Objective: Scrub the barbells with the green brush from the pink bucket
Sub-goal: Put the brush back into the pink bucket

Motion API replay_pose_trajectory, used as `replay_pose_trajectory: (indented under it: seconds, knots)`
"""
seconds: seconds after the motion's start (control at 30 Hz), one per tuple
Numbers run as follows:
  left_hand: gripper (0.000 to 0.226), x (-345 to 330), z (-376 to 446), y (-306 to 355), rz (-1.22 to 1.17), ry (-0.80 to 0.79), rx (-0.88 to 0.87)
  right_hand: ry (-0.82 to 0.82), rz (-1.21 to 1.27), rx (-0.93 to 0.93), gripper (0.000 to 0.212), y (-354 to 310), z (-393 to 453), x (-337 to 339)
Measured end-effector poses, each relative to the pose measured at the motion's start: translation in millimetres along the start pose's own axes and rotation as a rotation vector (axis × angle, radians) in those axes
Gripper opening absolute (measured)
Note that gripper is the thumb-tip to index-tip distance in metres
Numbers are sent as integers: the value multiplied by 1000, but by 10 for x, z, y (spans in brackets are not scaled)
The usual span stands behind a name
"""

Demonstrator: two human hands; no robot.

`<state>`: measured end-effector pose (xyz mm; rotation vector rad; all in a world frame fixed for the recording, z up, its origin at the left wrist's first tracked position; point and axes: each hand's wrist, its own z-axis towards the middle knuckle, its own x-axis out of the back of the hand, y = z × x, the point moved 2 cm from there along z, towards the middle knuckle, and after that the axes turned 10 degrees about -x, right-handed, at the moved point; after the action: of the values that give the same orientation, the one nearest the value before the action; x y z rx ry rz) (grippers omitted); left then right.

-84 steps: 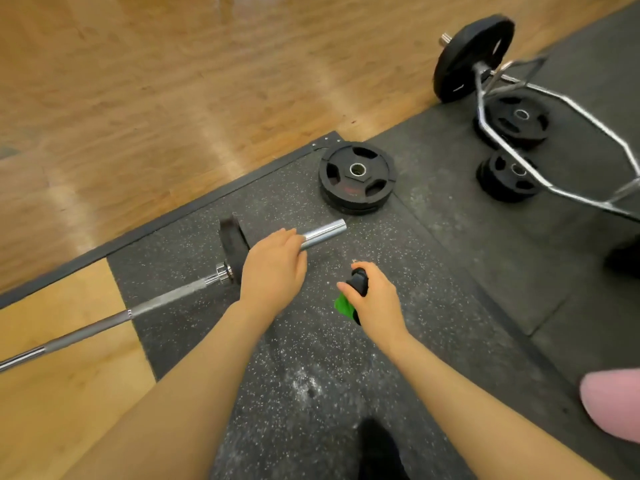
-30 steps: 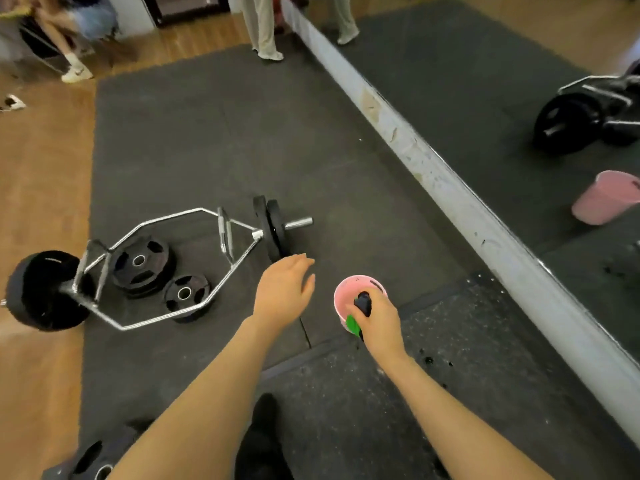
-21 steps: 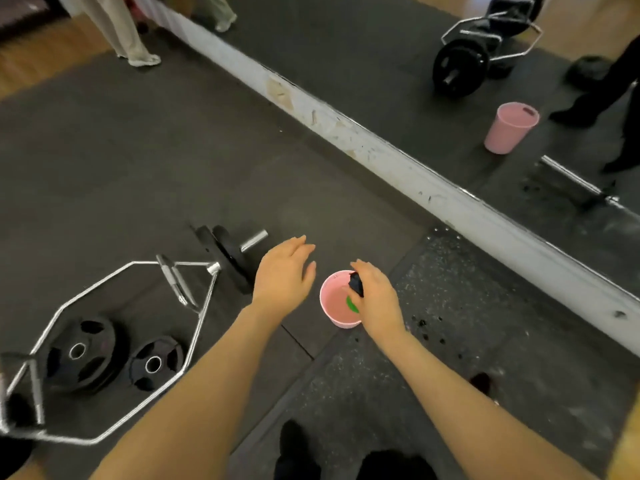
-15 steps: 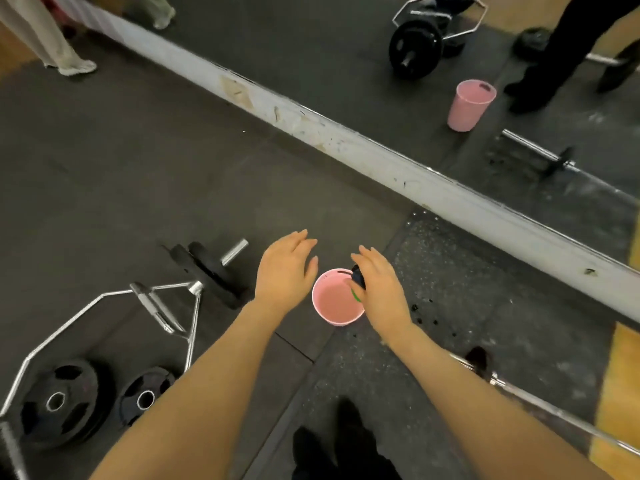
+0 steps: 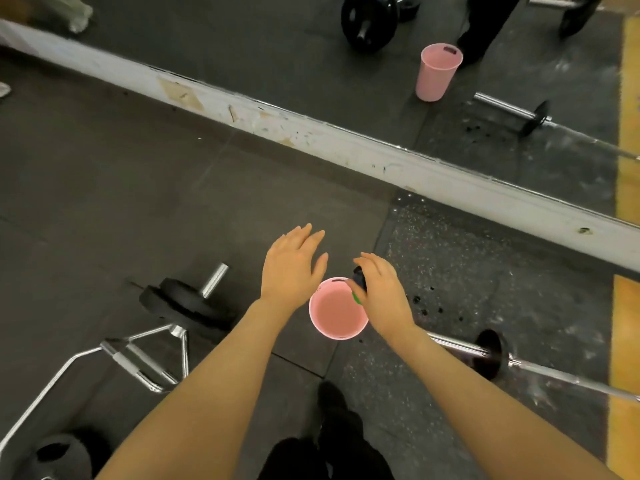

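Rubber mat meets mirror — left hand spread, right hand pinching brush over pink bucket.

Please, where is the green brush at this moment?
In the head view, the green brush is near the centre, held in the right hand over the right rim of the pink bucket, with the open left hand beside it.

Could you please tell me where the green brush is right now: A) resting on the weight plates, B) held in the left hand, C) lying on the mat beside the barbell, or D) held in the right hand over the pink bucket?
D: the right hand grips the brush at the rim of the bucket, while the left hand is open and holds nothing.
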<state>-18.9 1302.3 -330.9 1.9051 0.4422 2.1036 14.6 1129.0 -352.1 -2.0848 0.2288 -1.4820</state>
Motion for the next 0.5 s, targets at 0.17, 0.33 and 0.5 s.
replay_pose_trajectory:
  seconds: [0.17,0.33,0.5]
  knots:
    - [48,-193,154,-246,-25,-54,-35,4,23,-83,41,67,164,-209]
    - [48,-432,245,-513,-40,-147,-85,10,33,-181,39,105,264,-496]
    - [45,-740,371,-781,-41,-242,-194,61,53,-274,36,224,324,-841]
